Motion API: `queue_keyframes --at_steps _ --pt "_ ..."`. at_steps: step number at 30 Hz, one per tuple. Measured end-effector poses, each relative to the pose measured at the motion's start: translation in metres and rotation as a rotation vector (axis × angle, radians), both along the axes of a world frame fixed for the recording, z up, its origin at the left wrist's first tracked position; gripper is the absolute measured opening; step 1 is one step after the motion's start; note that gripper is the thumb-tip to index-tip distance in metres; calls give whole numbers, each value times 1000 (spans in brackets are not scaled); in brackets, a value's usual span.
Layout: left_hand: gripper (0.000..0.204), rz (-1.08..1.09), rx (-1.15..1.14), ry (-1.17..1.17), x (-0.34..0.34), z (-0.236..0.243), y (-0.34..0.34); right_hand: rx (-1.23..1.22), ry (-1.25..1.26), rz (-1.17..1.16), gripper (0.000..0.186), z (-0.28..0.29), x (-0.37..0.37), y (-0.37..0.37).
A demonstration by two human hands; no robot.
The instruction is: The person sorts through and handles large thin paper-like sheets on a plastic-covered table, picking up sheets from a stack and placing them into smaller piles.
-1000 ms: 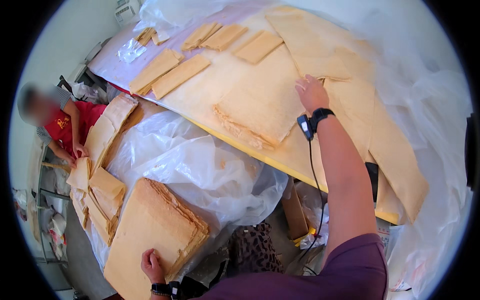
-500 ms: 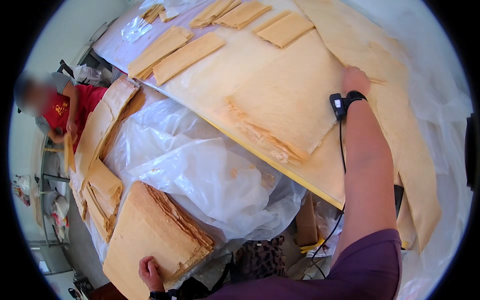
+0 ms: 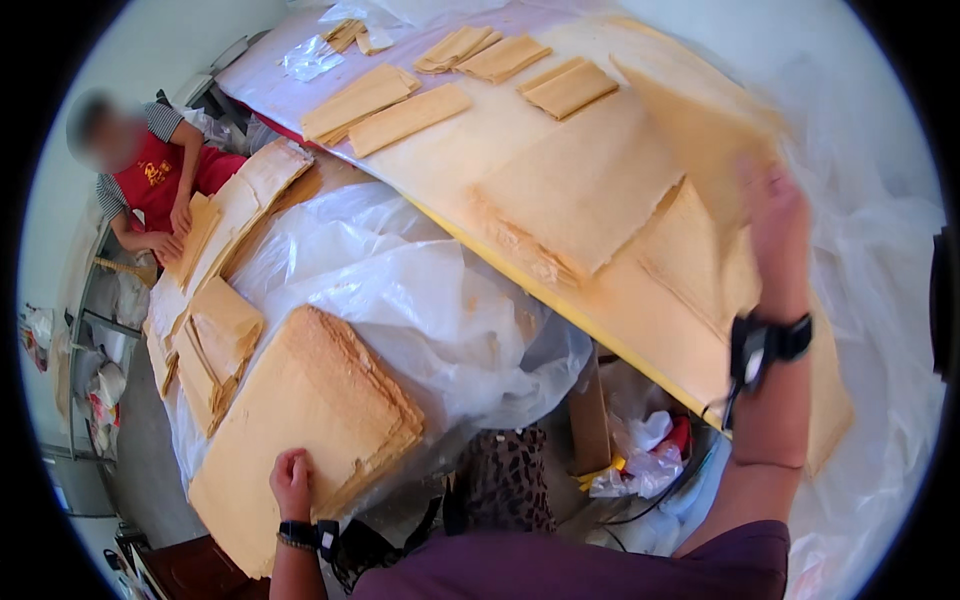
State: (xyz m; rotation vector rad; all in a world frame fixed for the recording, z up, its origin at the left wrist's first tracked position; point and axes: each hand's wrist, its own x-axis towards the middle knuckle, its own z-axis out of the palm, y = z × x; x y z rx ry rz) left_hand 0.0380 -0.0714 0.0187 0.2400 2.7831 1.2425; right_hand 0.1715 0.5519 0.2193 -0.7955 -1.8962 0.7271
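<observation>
My left hand (image 3: 292, 480) rests, fingers curled and apparently empty, on a thick stack of tan sheets (image 3: 270, 400) with ragged edges, at the lower left. My right hand (image 3: 770, 205) is smeared by motion over the large tan sheets (image 3: 700, 120) at the right of the upper table, beside a partly lifted, folded sheet; its grip is unclear. A layer of square sheets (image 3: 580, 190) with a frayed edge lies left of it.
Folded strips (image 3: 410, 118) lie along the upper table. A co-worker in a red apron (image 3: 150, 175) handles sheets at left. Crumpled clear plastic (image 3: 400, 250) covers the middle; loose bags (image 3: 650, 450) are below; white sheeting (image 3: 860, 250) hangs at right.
My right hand has swept rightward across the sheets, turning up part of one. My left hand stays on the stack. The co-worker's hands have moved onto sheets on the left pile.
</observation>
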Motion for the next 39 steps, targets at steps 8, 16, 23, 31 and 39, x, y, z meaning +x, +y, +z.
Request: queue_keyframes --at_steps 8,16,23,31,39 --pt "70 -720 765 -652 73 61 118 -585 -91 680 40 -92 -28 -233" --pt "34 -310 336 -361 99 50 172 -1095 100 881 28 -97 -15 -271" --pt "34 -349 149 234 62 124 128 -1439 274 92 70 -204 103 -183" --pt "40 -74 312 198 74 211 -6 -1504 635 526 58 -227 62 -169" --pt "33 405 396 291 55 162 -256 -1509 490 803 42 -141 -21 -349"
